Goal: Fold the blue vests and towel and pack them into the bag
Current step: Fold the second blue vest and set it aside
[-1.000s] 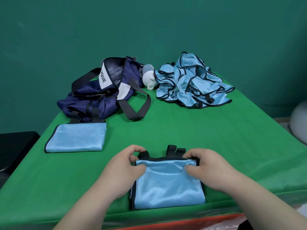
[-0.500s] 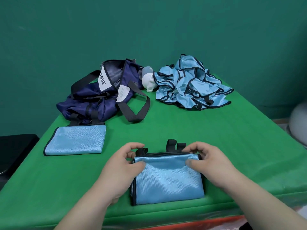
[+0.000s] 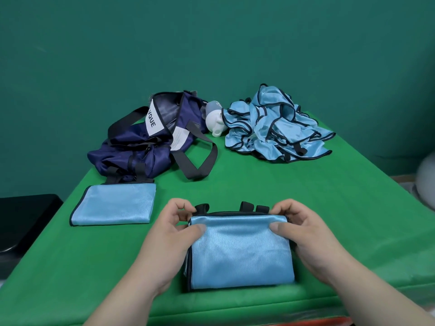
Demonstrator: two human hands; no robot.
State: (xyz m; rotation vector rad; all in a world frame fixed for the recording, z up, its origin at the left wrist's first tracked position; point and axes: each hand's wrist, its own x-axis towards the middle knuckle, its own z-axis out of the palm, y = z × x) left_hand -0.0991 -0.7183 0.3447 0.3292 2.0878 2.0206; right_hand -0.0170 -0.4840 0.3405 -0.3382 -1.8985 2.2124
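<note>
Near the front edge of the counter (image 3: 282, 184), the left hand (image 3: 169, 234) and right hand (image 3: 306, 234) pinch far corners of the folded vest (image 3: 240, 252), best squared evenly.

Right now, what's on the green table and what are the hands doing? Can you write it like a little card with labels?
Held: folded blue vest, lying at the near edge of the green table
Left hand: pinches the vest's top left corner
Right hand: pinches its top right corner
Already folded: other folded blue cloth, flat, left of the hands
Bag: navy bag, open, behind that cloth
Not folded yet: heap of blue vests, far right
Also there: white object between bag and heap
</note>
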